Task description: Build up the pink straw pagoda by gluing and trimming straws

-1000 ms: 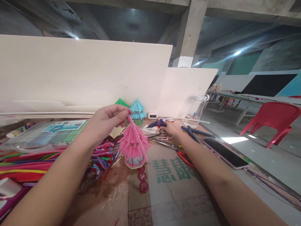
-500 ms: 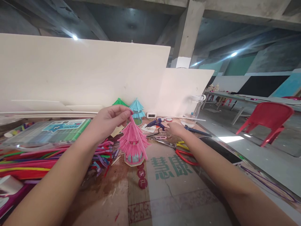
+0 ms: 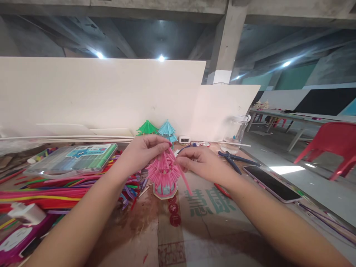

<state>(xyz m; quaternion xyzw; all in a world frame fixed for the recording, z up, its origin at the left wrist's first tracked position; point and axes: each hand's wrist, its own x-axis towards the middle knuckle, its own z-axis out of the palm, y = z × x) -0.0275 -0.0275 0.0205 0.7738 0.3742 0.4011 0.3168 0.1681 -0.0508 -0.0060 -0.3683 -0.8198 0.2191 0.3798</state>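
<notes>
A small pink pagoda point(image 3: 164, 174) with tiers of pipe-cleaner strips stands upright on the printed board point(image 3: 205, 230). My left hand point(image 3: 147, 150) is closed at its top, thumb and fingers pinching the pink tip. At the upper right side of the pagoda, my right hand point(image 3: 198, 161) has its thumb and fingers together on a loose pink strip point(image 3: 185, 181) that slants down to the right. Behind stand a green pagoda point(image 3: 147, 127) and a light blue one point(image 3: 167, 129).
Colourful pipe cleaners point(image 3: 55, 191) and a marker case point(image 3: 78, 159) lie at the left. To the right are pliers point(image 3: 233, 159), a phone point(image 3: 271, 183) and a clear jar point(image 3: 235, 133). A small clock point(image 3: 184, 139) sits behind. Red scissor handles point(image 3: 222, 190) show beside my right forearm.
My right hand has moved left from near the glue gun to the pink strip by the pagoda. My left hand still pinches the top. The view has shifted slightly.
</notes>
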